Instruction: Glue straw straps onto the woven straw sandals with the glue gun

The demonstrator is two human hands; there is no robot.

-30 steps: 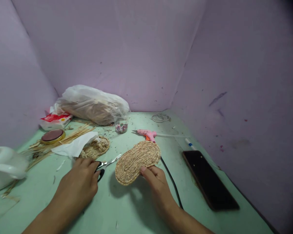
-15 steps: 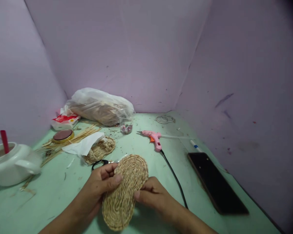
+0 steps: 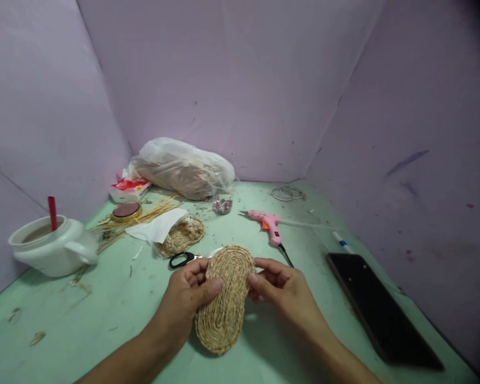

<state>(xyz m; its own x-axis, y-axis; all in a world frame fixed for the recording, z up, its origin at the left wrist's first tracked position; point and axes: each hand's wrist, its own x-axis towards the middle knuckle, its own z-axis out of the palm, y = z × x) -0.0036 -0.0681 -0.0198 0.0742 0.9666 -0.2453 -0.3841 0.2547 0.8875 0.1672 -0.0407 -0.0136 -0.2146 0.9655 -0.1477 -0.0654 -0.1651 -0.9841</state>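
A woven straw sole (image 3: 229,304), coiled in an elongated, slightly waisted shape, is held upright and a little tilted above the table. My left hand (image 3: 192,292) grips its left edge, thumb on the front face and fingers behind. On the opposite side my right hand (image 3: 278,285) pinches the upper right edge between thumb and fingers. Just beyond my left hand lie scissors (image 3: 181,260) with black handles, their blades partly hidden by the sole. Another woven straw piece (image 3: 184,237) rests behind them, partly covered by a white sheet (image 3: 159,226).
A pink glue gun (image 3: 267,224) with a black cord lies behind my right hand. To the right are a black phone (image 3: 384,309) and a marker (image 3: 343,242). A white pot (image 3: 56,256), straw strands (image 3: 154,212), a plastic bag (image 3: 184,168) and a bead container (image 3: 223,204) stand left and back.
The view has shifted, so everything on the table sits further right. My right hand has moved up along the sole's right edge, and the sole stands slightly more upright.
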